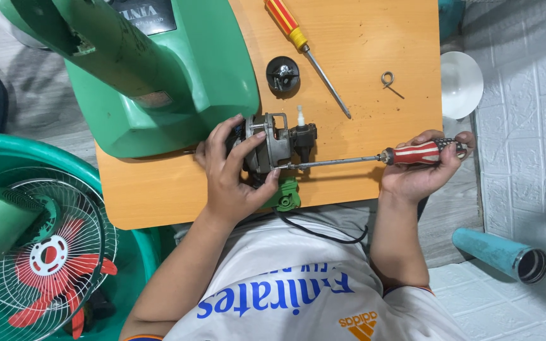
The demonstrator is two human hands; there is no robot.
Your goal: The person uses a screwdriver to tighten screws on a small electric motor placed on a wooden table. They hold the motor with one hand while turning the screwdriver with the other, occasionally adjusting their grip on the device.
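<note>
A small grey fan motor [272, 148] sits at the centre of the frame, near the front edge of an orange wooden table [374, 50], with a green plastic piece [287, 197] just below it and a black cable [323, 232] trailing down toward the person's white shirt. The left hand [232, 173] wraps around the motor's left side, fingers curled over its top and thumb pressed beneath — a firm hold on the housing. The right hand [426, 169], at the right of the frame, closes around the red striped handle of a screwdriver [374, 158] whose long shaft runs level to the left, its tip meeting the motor. Above the motor lie a black round knob [283, 74], a second screwdriver [304, 50] with a red and yellow handle, and a small metal spring clip [389, 81]. A large green fan housing [153, 69] fills the upper left; a caged fan with red blades [45, 259] lies at lower left — a teal cylinder [499, 254] at lower right.
</note>
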